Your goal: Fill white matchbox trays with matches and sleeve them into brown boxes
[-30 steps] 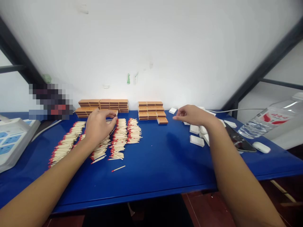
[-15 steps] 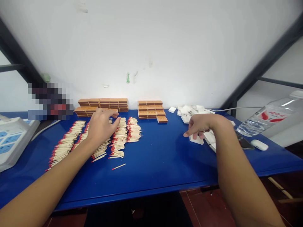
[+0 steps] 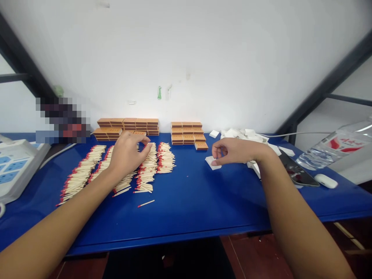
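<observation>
My right hand (image 3: 234, 151) pinches a small white matchbox tray (image 3: 212, 162) just above the blue table (image 3: 186, 209), left of a heap of white trays (image 3: 247, 135). My left hand (image 3: 126, 155) lies on rows of red-tipped matches (image 3: 147, 168), fingers curled over the sticks; I cannot see whether it grips any. More match rows (image 3: 80, 174) stretch to the left. One loose match (image 3: 145, 203) lies nearer to me. Orange matchbox sleeves (image 3: 129, 126) are stacked along the wall, with a second stack (image 3: 187, 135) beside them.
A white power strip (image 3: 14, 166) sits at the far left. At the right lie a phone (image 3: 298, 172), a white earbud case (image 3: 325, 180) and a plastic water bottle (image 3: 334, 149) on its side. A black metal frame (image 3: 319, 97) slants up the wall.
My right hand went down to the white trays, took one and carried it left toward the table's middle. My left hand stayed on the matches, fingers shifting slightly right.
</observation>
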`<state>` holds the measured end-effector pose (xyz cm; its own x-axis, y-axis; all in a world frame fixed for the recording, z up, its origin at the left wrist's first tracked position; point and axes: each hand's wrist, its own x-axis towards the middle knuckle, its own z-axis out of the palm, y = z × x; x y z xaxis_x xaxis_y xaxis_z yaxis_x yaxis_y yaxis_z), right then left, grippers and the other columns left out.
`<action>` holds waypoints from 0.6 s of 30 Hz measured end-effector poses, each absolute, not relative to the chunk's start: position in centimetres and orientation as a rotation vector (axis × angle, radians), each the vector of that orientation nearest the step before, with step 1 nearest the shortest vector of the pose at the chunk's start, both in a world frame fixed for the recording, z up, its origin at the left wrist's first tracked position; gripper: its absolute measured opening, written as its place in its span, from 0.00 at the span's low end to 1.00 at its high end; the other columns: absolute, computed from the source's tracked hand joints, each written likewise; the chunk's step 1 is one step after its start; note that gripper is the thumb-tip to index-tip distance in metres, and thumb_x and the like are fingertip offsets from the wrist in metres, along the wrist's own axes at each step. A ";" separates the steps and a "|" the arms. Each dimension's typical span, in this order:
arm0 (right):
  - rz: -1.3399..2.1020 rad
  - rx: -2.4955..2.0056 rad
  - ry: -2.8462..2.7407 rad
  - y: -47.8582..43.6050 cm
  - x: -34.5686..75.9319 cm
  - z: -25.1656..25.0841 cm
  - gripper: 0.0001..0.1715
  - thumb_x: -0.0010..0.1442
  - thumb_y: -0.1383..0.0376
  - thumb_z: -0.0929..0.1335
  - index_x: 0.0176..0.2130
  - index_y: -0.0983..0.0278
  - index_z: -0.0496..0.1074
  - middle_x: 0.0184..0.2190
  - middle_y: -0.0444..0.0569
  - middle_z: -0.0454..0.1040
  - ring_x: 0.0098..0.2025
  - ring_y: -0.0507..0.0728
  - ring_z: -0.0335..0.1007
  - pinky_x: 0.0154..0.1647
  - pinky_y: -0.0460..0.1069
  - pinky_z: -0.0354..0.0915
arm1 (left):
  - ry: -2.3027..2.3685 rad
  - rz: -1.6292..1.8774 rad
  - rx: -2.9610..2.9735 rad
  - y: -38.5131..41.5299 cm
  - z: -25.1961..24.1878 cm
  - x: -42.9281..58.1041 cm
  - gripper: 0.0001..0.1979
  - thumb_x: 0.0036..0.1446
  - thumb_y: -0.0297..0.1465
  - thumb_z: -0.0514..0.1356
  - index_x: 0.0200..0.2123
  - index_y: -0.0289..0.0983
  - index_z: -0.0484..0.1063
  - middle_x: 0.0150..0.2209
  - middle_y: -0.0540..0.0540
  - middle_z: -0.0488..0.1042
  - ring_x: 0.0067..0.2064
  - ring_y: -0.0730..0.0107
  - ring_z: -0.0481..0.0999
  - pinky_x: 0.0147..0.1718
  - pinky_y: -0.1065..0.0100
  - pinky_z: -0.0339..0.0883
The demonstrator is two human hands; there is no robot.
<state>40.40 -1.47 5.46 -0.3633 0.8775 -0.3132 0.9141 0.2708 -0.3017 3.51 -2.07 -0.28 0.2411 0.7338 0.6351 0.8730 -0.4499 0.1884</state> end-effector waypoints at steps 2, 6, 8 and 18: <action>-0.618 1.832 2.266 -1.4 40.0 5.0 0.26 0.55 0.42 0.76 0.37 0.61 0.76 0.34 0.50 0.81 0.35 0.61 0.77 0.35 0.52 0.65 | -1.515 -0.999 -2.311 -2.2 -0.3 3.7 0.10 0.66 0.37 0.61 0.37 0.40 0.81 0.40 0.45 0.86 0.45 0.48 0.79 0.48 0.52 0.69; -0.562 1.783 2.123 -1.5 38.8 4.3 0.22 0.59 0.47 0.76 0.37 0.61 0.74 0.27 0.49 0.81 0.33 0.62 0.79 0.33 0.52 0.64 | -1.433 -1.036 -2.367 -2.4 -0.5 4.0 0.10 0.68 0.36 0.61 0.38 0.40 0.82 0.39 0.46 0.85 0.43 0.52 0.78 0.47 0.54 0.69; -0.484 1.737 2.309 -1.6 38.2 4.2 0.17 0.61 0.52 0.76 0.39 0.61 0.75 0.34 0.51 0.83 0.38 0.63 0.80 0.36 0.51 0.65 | -1.369 -1.057 -2.426 -2.6 -0.4 4.2 0.10 0.68 0.37 0.61 0.39 0.40 0.82 0.39 0.46 0.85 0.44 0.53 0.78 0.47 0.54 0.69; -0.260 1.479 3.176 -2.8 31.8 0.9 0.26 0.63 0.50 0.79 0.49 0.62 0.72 0.44 0.54 0.83 0.43 0.65 0.78 0.39 0.52 0.62 | -1.202 -1.161 -2.742 -4.5 -0.3 6.2 0.21 0.64 0.44 0.70 0.55 0.42 0.80 0.43 0.46 0.85 0.46 0.56 0.79 0.48 0.58 0.72</action>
